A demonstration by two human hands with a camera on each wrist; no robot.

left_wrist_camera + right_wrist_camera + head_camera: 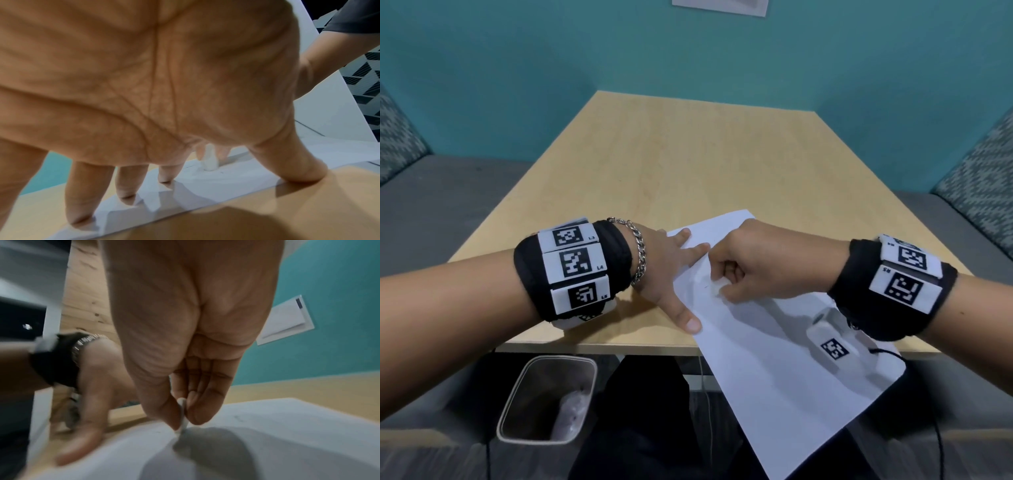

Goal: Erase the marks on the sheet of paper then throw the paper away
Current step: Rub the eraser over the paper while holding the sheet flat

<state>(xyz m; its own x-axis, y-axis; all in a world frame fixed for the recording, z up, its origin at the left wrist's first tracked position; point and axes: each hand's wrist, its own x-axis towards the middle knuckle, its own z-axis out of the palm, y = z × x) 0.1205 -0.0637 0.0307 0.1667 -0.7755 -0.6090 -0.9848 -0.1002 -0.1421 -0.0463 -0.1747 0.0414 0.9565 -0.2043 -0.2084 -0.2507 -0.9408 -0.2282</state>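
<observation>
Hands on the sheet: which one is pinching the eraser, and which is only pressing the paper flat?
The right hand pinches the white eraser against the paper. The left hand holds nothing; its fingers are spread, pressing the sheet's edge.

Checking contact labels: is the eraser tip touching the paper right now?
Touching. The left wrist view shows the eraser, pinched by the right hand, with its tip planted on the paper; the right wrist view agrees.

Matt white paper (774, 359); smooth wood-grain table (671, 154).
</observation>
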